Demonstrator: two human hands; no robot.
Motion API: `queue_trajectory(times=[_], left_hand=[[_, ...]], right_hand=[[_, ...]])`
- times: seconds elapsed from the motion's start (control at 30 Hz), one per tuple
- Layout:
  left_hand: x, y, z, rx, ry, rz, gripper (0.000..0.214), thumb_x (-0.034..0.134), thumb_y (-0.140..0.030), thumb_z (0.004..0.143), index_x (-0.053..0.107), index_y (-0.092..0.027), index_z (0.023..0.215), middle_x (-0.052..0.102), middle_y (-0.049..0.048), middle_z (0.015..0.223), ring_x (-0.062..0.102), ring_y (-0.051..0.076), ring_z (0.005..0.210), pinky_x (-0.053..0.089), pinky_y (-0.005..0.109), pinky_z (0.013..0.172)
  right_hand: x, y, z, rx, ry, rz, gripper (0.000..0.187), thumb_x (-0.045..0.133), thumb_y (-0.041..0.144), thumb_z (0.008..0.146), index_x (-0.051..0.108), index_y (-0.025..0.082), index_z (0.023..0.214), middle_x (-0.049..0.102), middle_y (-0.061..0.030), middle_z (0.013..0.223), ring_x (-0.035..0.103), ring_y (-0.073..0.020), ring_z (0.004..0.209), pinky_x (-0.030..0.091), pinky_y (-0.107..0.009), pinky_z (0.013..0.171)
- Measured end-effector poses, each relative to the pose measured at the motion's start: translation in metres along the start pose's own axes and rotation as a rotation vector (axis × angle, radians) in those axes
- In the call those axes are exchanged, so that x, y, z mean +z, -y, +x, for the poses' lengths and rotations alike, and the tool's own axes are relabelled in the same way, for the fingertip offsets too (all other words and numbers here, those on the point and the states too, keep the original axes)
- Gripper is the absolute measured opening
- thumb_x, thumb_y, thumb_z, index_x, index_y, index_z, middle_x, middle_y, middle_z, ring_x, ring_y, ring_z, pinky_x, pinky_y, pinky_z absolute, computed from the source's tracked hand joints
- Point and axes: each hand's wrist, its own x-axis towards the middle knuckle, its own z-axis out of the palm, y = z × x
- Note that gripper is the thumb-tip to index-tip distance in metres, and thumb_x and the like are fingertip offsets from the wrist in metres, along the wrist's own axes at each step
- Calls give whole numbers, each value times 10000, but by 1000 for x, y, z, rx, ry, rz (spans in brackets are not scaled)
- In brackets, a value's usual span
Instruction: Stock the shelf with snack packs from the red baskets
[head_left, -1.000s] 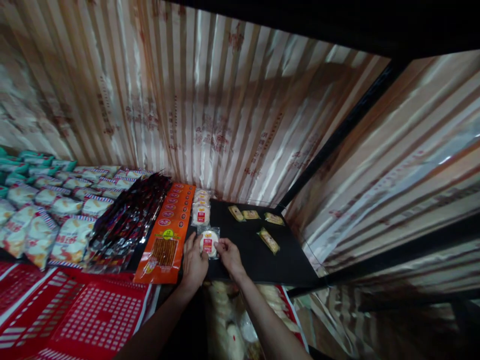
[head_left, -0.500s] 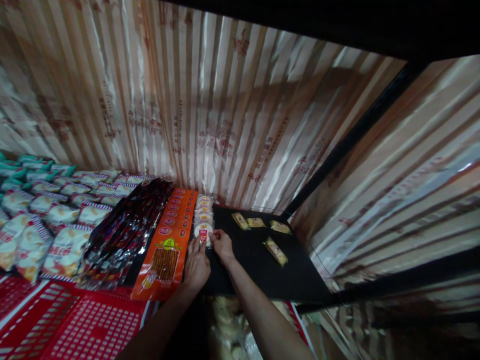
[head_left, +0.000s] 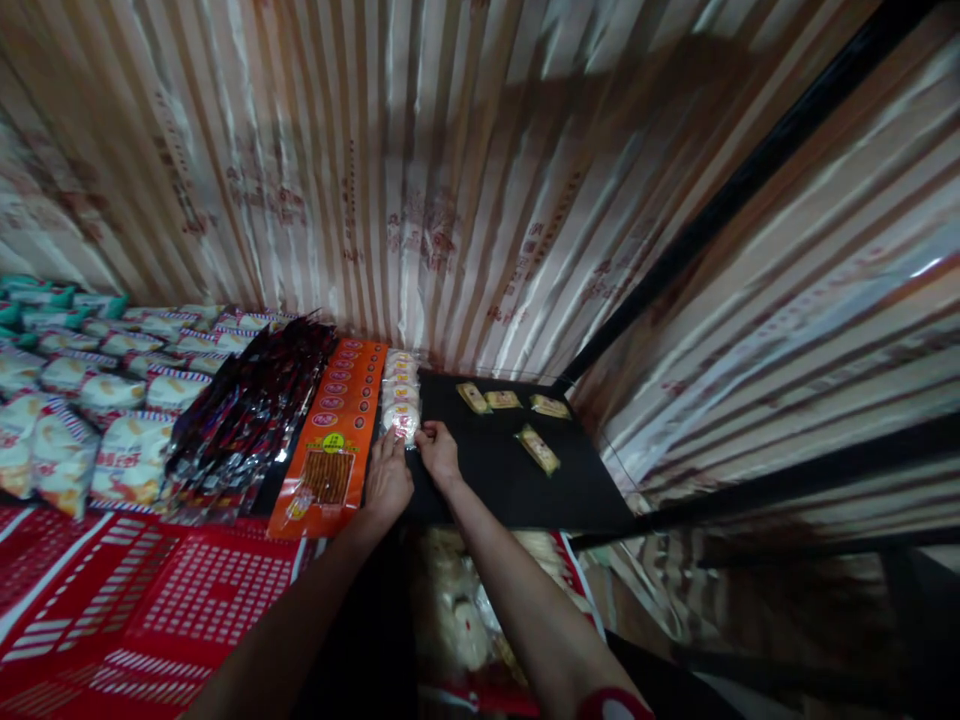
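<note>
A row of round white crackers in clear wrappers [head_left: 401, 400] lies on the black shelf board [head_left: 487, 490], the packs overlapping from back to front. My left hand [head_left: 388, 477] rests with outstretched fingers on the near end of the front pack. Just off that pack's right edge is my right hand [head_left: 441, 458], its fingers bent and slightly apart; whether its tips touch the wrapper is hard to see. Left of the row lie flat orange packets of brown sticks [head_left: 330, 474], the front one by my left hand.
Several small yellow wrapped snacks [head_left: 538, 449] lie on the board's right side. Dark glossy packets [head_left: 251, 410] and white snack bags [head_left: 131, 455] fill the left. Red baskets [head_left: 202, 590] stand in front; a black post [head_left: 675, 235] slants before the striped sheeting [head_left: 450, 200].
My view has tilted downward, so the shelf appears higher. My right hand has drawn slightly away from the front cracker pack's edge; my left hand stays at its near end.
</note>
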Motion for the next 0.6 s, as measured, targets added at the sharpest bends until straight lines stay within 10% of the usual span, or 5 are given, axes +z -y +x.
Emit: queue_trajectory(times=[0.2, 0.43, 0.6], left_hand=[[-12, -18, -21, 30, -20, -3, 445, 378, -67, 766, 525, -113, 1184, 475, 137, 1291, 388, 247, 1219, 329, 368, 1030], [-11, -55, -76, 100, 402, 32, 323, 360, -86, 798, 617, -184, 968, 612, 95, 1001, 558, 192, 977, 427, 306, 877], [8, -58, -105, 64, 445, 44, 246, 453, -83, 763, 637, -159, 908, 625, 139, 933, 610, 228, 892, 461, 350, 810]], right_hand=[[-19, -11, -35, -97, -65, 22, 163, 500, 197, 762, 574, 158, 902, 615, -60, 909, 602, -124, 730, 487, -254, 751], [-56, -39, -91, -251, -15, 80, 206, 405, 268, 840, 582, 179, 896, 609, -42, 865, 598, -109, 616, 490, -236, 623], [-80, -69, -138, -416, 25, -175, 219, 406, 234, 847, 619, 181, 855, 629, -54, 814, 601, -154, 780, 468, -257, 734]])
